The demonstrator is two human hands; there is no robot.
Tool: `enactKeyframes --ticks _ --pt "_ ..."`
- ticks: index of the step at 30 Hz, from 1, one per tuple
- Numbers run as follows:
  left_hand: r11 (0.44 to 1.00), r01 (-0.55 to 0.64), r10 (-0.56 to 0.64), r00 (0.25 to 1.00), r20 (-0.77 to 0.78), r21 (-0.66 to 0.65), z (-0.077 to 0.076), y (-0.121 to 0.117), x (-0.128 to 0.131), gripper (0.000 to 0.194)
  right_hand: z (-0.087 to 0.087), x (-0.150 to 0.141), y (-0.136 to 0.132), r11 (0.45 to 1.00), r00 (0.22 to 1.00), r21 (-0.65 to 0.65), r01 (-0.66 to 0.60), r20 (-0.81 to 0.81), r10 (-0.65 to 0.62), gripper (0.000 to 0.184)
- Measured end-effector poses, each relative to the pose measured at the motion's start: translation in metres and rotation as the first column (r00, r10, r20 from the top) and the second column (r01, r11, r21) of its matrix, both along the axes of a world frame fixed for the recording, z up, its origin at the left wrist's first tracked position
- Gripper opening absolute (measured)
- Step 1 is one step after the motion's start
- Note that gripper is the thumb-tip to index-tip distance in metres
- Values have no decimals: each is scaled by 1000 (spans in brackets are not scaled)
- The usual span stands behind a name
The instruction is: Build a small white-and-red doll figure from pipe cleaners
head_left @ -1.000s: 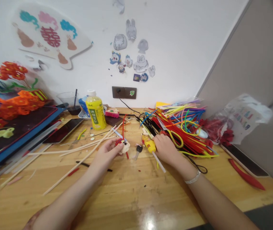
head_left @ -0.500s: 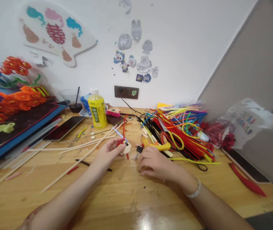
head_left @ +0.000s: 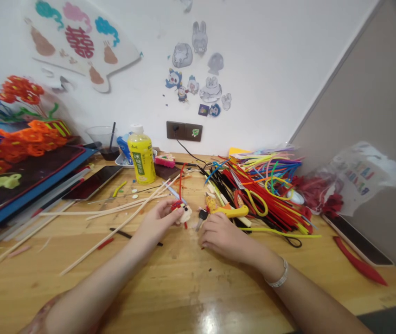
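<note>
My left hand [head_left: 163,214] pinches a small red-and-white fuzzy figure [head_left: 183,214] with dark eye-like dots. A thin red pipe cleaner [head_left: 181,178] rises behind the figure, and a short red end shows below it. To the right, my right hand [head_left: 220,234] rests low over the table with its fingers curled down and together. What its fingertips hold, if anything, is hidden; a tiny red bit shows beneath them. Just beyond those fingers lie a key with a black head [head_left: 202,215] and a yellow-handled tool [head_left: 234,212], its near end partly covered by the hand.
Pale sticks [head_left: 114,211] cross the table at left, near a phone [head_left: 93,183]. A yellow drink bottle [head_left: 141,155] stands behind them. Bundled pipe cleaners [head_left: 264,199] and yellow-handled scissors [head_left: 256,203] fill the right. Orange flowers [head_left: 20,144] lie far left; a plastic bag [head_left: 361,178] sits far right.
The view has shifted slightly. My left hand keeps its pinch on the figure, and my right hand stays almost in place with its fingers curled.
</note>
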State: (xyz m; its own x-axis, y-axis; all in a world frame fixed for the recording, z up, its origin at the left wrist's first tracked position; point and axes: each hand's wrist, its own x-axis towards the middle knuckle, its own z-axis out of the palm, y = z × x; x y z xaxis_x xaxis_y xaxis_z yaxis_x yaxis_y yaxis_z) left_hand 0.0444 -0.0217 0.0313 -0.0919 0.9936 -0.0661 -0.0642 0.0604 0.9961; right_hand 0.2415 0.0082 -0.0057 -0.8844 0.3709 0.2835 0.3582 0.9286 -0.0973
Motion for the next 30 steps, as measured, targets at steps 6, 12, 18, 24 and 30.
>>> enactKeyframes --ticks 6,12,18,24,30 --pt "1000 8 -8 1000 1 2 -1 2 -2 41 3 3 -1 999 1000 -33 17 -4 -17 11" --pt "1000 8 -8 1000 -2 -12 2 1 0 38 1 1 -1 1000 1000 -22 9 17 -9 11" --pt "1000 23 -23 1000 0 -20 1 2 0 37 3 -1 -4 999 998 -12 43 36 -42 11" --pt "994 91 -92 996 -11 -65 -5 3 -2 39 12 0 -3 990 982 74 117 -159 -104 7" --pt "886 434 -378 880 287 -164 -3 -12 0 27 20 5 -9 892 858 329 311 -500 -115 10"
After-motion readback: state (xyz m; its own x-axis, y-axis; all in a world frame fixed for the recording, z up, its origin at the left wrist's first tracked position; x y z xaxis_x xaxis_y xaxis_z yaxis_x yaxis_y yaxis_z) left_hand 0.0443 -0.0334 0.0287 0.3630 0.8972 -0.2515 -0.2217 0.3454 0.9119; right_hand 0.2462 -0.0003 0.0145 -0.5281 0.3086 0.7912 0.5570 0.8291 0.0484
